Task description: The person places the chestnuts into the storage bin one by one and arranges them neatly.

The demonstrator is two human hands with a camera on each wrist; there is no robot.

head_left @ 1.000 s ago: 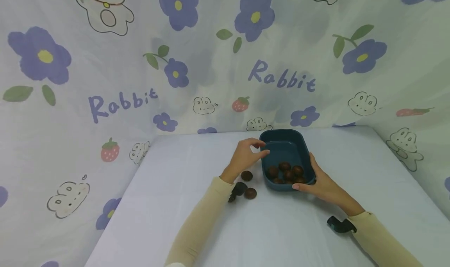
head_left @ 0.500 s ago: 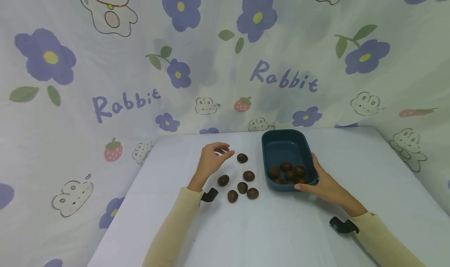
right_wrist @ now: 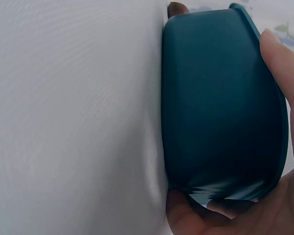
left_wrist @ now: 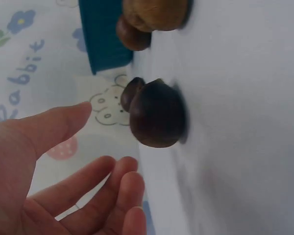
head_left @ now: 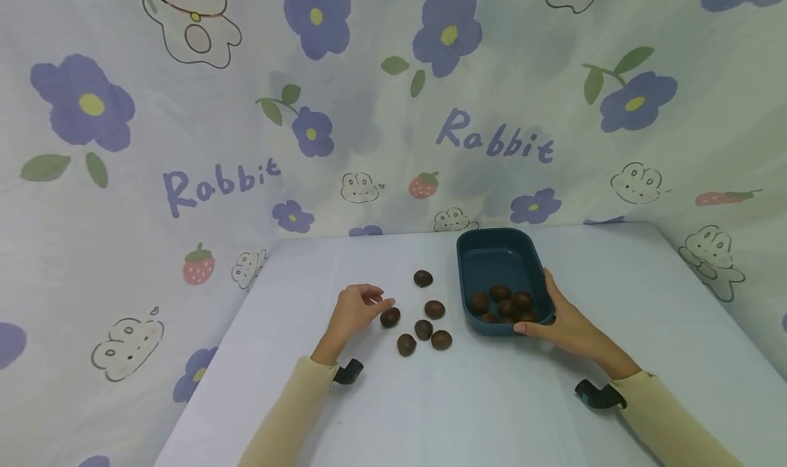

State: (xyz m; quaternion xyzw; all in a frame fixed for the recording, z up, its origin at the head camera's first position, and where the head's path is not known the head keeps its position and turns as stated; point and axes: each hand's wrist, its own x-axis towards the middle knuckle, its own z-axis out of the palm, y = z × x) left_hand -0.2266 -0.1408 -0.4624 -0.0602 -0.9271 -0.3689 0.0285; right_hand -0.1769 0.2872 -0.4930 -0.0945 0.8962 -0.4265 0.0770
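My left hand (head_left: 353, 313) hovers by the leftmost brown chestnut (head_left: 390, 317), thumb and fingers spread with nothing between them. The left wrist view has that dark, glossy chestnut (left_wrist: 157, 115) on the cloth just beyond the fingertips. Several other chestnuts lie loosely grouped to its right, one of them farther back (head_left: 423, 278). A dark teal rectangular container (head_left: 492, 265) with rounded corners stands right of them, more chestnuts gathered at its near end. My right hand (head_left: 572, 323) grips its near right corner, thumb on the rim and fingers around the side (right_wrist: 215, 107).
A white cloth (head_left: 492, 399) covers the table. Behind and at both sides hangs a printed curtain (head_left: 369, 112) with flowers and rabbits. Each wrist carries a small black camera mount, the left one (head_left: 349, 371) low over the cloth.
My left hand has moved left from the container's left rim, then down toward the near-left chestnut, uncovering the loose chestnuts. My right hand stays on the container.
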